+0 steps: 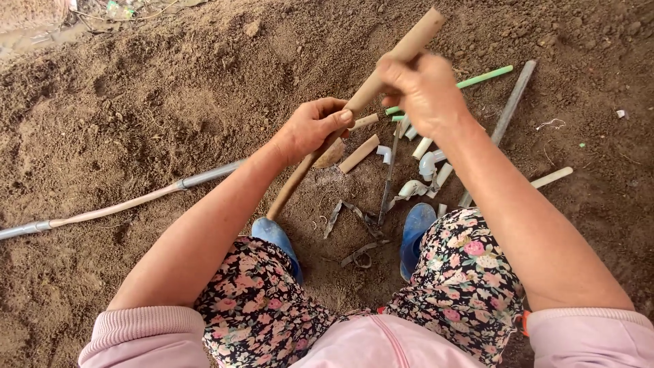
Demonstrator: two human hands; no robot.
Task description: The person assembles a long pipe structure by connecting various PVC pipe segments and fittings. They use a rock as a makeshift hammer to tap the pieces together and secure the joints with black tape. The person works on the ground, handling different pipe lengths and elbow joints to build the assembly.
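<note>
Though dirt-smeared, a straight wooden handle (364, 93)

A long grey pipe with a mud-coated middle (116, 204) lies across the loose brown soil (157, 102) at the left. A thin green tube (477, 80), a grey metal rod (507, 116) and short white and tan pipe offcuts (429, 163) are scattered at the upper right. Bent strips of dark metal (357, 225) lie between two blue rubber shoes (415, 232).
</note>
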